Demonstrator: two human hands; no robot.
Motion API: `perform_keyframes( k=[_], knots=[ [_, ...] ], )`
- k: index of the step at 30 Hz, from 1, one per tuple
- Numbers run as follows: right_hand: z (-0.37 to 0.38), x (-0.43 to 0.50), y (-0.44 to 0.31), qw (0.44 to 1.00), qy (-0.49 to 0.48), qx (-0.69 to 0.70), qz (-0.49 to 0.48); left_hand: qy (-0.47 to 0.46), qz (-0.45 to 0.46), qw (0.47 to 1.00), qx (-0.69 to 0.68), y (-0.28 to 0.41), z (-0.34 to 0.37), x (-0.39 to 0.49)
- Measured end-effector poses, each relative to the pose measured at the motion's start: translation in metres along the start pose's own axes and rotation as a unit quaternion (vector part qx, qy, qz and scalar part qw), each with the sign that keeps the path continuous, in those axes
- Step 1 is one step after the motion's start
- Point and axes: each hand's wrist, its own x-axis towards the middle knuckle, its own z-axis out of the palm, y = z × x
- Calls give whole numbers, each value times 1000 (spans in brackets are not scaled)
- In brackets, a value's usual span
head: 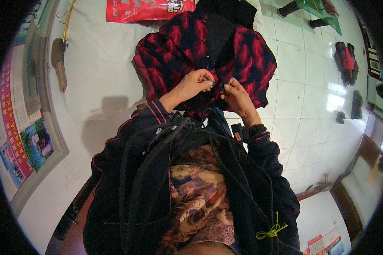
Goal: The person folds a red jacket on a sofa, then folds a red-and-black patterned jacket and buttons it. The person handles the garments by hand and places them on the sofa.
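Note:
A red and black patterned jacket (178, 47) with a dark lining (221, 38) lies spread in front of me, its front parted. Small pale fasteners dot one front edge. My left hand (194, 83) pinches the jacket's left front edge near its lower end, with a small dark piece between thumb and fingers. A short gap away, my right hand (237, 95) grips the opposite front edge, where another small dark piece shows at the thumb. Whether these dark pieces are snaps or buttons is too small to tell. The fingertips partly hide the cloth there.
A red plastic bag (146, 11) bearing writing lies beyond the jacket on a white-covered surface (102, 57). To the left are a brown brush-like object (59, 63) and a framed poster (22, 127). Tiled floor (293, 95) and a glass table (322, 12) are at right. Black cords (210, 146) hang before me.

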Motion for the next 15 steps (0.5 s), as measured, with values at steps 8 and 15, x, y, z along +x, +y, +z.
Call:
perform_keyframes(
  k=[8,15],
  knots=[
    [3,7,0,984,16,-168,-50,21,-3,999,26,0,5,5],
    [3,10,3,995,19,-97,-20,43,-4,997,68,-2,5,11]
  ],
)
